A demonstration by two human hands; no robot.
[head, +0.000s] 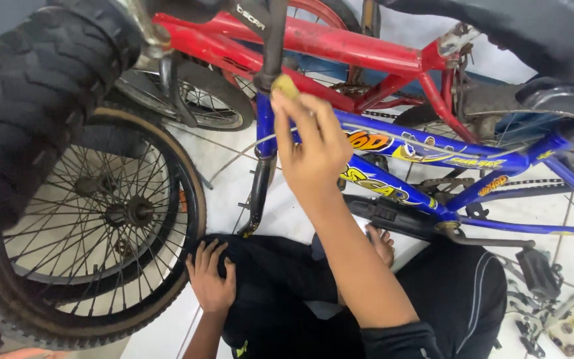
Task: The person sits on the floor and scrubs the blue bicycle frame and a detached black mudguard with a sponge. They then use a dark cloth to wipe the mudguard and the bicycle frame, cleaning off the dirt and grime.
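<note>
My right hand [310, 146] is raised to the front of a blue bicycle frame [426, 149]. Its fingertips pinch a small yellowish piece [287, 85] against the black stem [275, 40] just above the blue head tube [264, 126]. A black fork leg [258, 196] hangs below the head tube. My left hand [210, 279] lies flat, fingers spread, on my knee in black trousers [267, 292]. It holds nothing.
A red bicycle frame [340, 46] lies behind the blue one. A spoked wheel with a worn tyre [111, 213] stands at left, under a knobby black tyre [28, 100]. Loose pedals and metal parts [553, 306] lie on the white tiled floor at bottom right. My bare foot [383, 244] sits under the frame.
</note>
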